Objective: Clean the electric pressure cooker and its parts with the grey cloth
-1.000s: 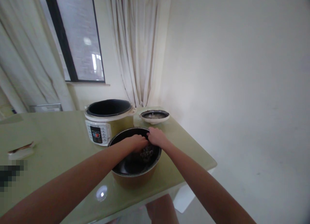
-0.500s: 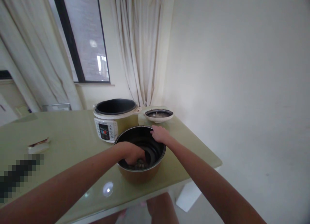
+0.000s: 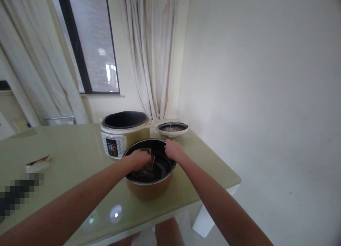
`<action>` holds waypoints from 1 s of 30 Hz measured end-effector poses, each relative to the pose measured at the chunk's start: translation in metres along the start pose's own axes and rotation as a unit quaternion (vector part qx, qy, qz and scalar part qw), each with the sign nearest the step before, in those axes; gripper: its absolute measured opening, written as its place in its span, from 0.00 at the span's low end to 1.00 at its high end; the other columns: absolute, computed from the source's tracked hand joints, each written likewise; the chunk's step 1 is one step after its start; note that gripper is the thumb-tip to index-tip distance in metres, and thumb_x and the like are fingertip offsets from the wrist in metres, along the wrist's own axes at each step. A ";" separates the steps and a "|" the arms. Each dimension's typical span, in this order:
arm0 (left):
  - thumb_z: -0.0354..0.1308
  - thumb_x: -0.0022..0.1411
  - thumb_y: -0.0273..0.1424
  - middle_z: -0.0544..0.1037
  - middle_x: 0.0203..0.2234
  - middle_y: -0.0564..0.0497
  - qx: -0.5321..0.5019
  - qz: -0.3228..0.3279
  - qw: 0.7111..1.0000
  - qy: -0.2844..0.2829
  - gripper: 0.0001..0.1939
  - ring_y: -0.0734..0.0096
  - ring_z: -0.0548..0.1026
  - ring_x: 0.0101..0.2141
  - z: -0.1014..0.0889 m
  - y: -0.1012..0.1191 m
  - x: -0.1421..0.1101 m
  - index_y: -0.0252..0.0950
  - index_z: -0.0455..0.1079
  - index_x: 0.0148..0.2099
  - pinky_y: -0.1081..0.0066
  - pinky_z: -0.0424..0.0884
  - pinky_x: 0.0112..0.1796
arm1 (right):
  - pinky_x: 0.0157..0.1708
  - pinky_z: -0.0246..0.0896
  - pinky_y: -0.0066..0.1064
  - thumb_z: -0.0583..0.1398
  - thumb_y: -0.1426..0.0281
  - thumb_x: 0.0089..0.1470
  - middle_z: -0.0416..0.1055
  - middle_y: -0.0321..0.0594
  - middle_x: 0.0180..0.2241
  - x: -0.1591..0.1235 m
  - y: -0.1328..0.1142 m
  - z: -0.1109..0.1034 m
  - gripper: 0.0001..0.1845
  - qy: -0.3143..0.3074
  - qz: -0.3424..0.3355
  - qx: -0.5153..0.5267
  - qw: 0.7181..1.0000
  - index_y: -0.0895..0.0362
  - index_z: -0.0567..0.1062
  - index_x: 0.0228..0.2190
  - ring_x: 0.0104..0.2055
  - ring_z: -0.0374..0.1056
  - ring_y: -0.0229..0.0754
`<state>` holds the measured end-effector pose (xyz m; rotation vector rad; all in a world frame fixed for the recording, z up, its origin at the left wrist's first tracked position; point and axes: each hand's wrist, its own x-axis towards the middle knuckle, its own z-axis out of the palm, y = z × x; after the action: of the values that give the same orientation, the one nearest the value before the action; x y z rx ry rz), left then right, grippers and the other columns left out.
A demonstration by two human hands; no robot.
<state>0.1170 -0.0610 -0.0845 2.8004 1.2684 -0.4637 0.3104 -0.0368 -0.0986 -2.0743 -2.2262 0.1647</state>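
A gold-coloured inner pot [image 3: 149, 189] with a dark inside stands near the front of the green glass table [image 3: 71, 157]. My right hand [image 3: 173, 150] grips its far right rim with curled fingers. My left hand [image 3: 140, 159] is closed inside the pot, above something dark and wet at the bottom [image 3: 145, 173]; a thin strand hangs from the fingers. What the left hand holds is too small to name.
Behind the pot stands an open white-and-gold rice cooker [image 3: 122, 132] with a button panel. A white lid or dish [image 3: 172, 129] lies to its right near the wall. A small flat white item [image 3: 37, 164] lies at the left. The table edge runs close at front and right.
My left hand went from the pot's far side down to its bottom, then rose again toward the near left rim. My right hand stayed on the rim.
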 end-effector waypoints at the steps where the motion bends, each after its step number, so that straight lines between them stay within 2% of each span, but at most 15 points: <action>1: 0.56 0.65 0.25 0.82 0.55 0.37 0.002 0.000 1.000 0.002 0.17 0.49 0.78 0.59 0.001 0.001 0.004 0.41 0.84 0.49 0.56 0.71 0.59 | 0.51 0.73 0.46 0.55 0.65 0.69 0.78 0.60 0.54 -0.001 -0.001 0.000 0.17 0.001 0.002 -0.001 1.000 0.57 0.76 0.54 0.58 0.76 0.61; 3: 0.58 0.62 0.24 0.81 0.58 0.37 -0.005 -0.002 1.000 -0.012 0.21 0.48 0.78 0.59 0.002 0.003 0.009 0.42 0.81 0.54 0.56 0.73 0.58 | 0.50 0.73 0.46 0.54 0.65 0.70 0.78 0.60 0.54 -0.002 -0.002 0.000 0.18 0.001 0.004 -0.001 1.000 0.57 0.75 0.55 0.58 0.77 0.61; 6: 0.63 0.57 0.25 0.79 0.60 0.37 -0.027 -0.014 0.997 -0.073 0.32 0.43 0.79 0.58 -0.003 0.001 0.007 0.44 0.75 0.64 0.51 0.75 0.55 | 0.49 0.73 0.45 0.54 0.64 0.71 0.79 0.59 0.54 -0.003 -0.004 0.000 0.18 -0.002 0.001 0.000 1.000 0.55 0.74 0.56 0.57 0.77 0.60; 8: 0.63 0.53 0.26 0.80 0.59 0.36 -0.056 -0.020 0.993 -0.104 0.37 0.40 0.79 0.57 -0.007 -0.001 0.000 0.44 0.73 0.67 0.49 0.75 0.55 | 0.50 0.73 0.44 0.55 0.63 0.71 0.79 0.57 0.54 -0.004 -0.006 0.000 0.17 -0.003 -0.004 0.001 1.000 0.54 0.74 0.56 0.57 0.77 0.58; 10: 0.63 0.51 0.26 0.83 0.55 0.38 -0.106 -0.011 0.987 -0.123 0.36 0.42 0.81 0.54 -0.010 -0.001 -0.009 0.42 0.75 0.64 0.51 0.77 0.53 | 0.51 0.72 0.44 0.56 0.62 0.71 0.79 0.56 0.55 -0.004 -0.007 0.000 0.17 -0.003 -0.009 0.002 1.000 0.52 0.74 0.56 0.57 0.77 0.57; 13: 0.62 0.47 0.29 0.86 0.44 0.43 -0.193 0.032 0.971 -0.135 0.28 0.48 0.84 0.44 -0.008 0.002 -0.022 0.39 0.81 0.53 0.59 0.79 0.44 | 0.53 0.71 0.44 0.56 0.61 0.72 0.79 0.55 0.55 -0.002 -0.008 0.000 0.17 -0.007 -0.020 0.004 1.000 0.51 0.74 0.56 0.58 0.77 0.56; 16: 0.61 0.43 0.32 0.84 0.34 0.49 -0.326 0.027 0.935 -0.140 0.20 0.55 0.81 0.36 -0.005 0.007 -0.032 0.38 0.80 0.41 0.64 0.78 0.37 | 0.53 0.71 0.45 0.56 0.59 0.72 0.78 0.53 0.56 0.000 -0.007 -0.001 0.18 -0.016 -0.033 0.003 0.999 0.50 0.74 0.57 0.59 0.76 0.56; 19: 0.59 0.38 0.31 0.82 0.31 0.53 -0.473 -0.075 0.872 -0.100 0.22 0.58 0.80 0.34 -0.007 0.006 -0.041 0.39 0.78 0.40 0.67 0.77 0.34 | 0.54 0.70 0.45 0.55 0.58 0.72 0.77 0.52 0.57 0.001 -0.007 -0.001 0.18 -0.023 -0.038 0.000 0.999 0.49 0.73 0.58 0.60 0.75 0.56; 21: 0.57 0.37 0.32 0.83 0.34 0.53 -0.527 -0.132 0.839 -0.024 0.24 0.57 0.80 0.38 -0.013 0.001 -0.048 0.39 0.77 0.42 0.68 0.78 0.35 | 0.54 0.70 0.45 0.55 0.59 0.72 0.77 0.52 0.58 0.002 -0.007 -0.002 0.18 -0.025 -0.038 -0.001 0.999 0.49 0.73 0.58 0.59 0.75 0.56; 22: 0.56 0.37 0.33 0.83 0.37 0.53 -0.537 -0.140 0.832 0.009 0.25 0.56 0.81 0.41 -0.018 -0.001 -0.051 0.39 0.77 0.42 0.68 0.78 0.37 | 0.54 0.70 0.45 0.55 0.59 0.72 0.77 0.52 0.58 0.001 -0.007 -0.002 0.18 -0.026 -0.037 -0.001 0.999 0.49 0.73 0.58 0.59 0.76 0.56; 24: 0.54 0.39 0.33 0.83 0.41 0.52 -0.515 -0.109 0.849 0.035 0.25 0.55 0.80 0.44 -0.028 -0.006 -0.056 0.39 0.77 0.43 0.67 0.79 0.40 | 0.54 0.70 0.44 0.56 0.59 0.72 0.77 0.52 0.57 0.001 -0.007 -0.002 0.18 -0.024 -0.037 0.001 0.999 0.49 0.73 0.57 0.59 0.76 0.56; 27: 0.54 0.46 0.34 0.84 0.45 0.48 -0.373 -0.012 0.927 0.042 0.23 0.53 0.80 0.47 -0.037 -0.004 -0.057 0.38 0.77 0.45 0.63 0.78 0.48 | 0.53 0.71 0.43 0.56 0.60 0.72 0.78 0.53 0.56 0.000 -0.008 -0.002 0.17 -0.019 -0.036 0.004 0.999 0.50 0.74 0.57 0.59 0.76 0.55; 30: 0.57 0.52 0.39 0.85 0.44 0.43 -0.205 0.007 0.978 0.030 0.21 0.47 0.82 0.46 -0.030 0.006 -0.053 0.40 0.79 0.47 0.56 0.76 0.50 | 0.52 0.71 0.43 0.56 0.60 0.72 0.78 0.53 0.56 0.000 -0.007 -0.002 0.17 -0.017 -0.035 0.007 0.999 0.50 0.74 0.57 0.58 0.76 0.56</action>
<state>0.0959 -0.0994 -0.0418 2.4896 1.1912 -0.0981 0.3036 -0.0376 -0.0958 -1.9987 -2.3056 0.2118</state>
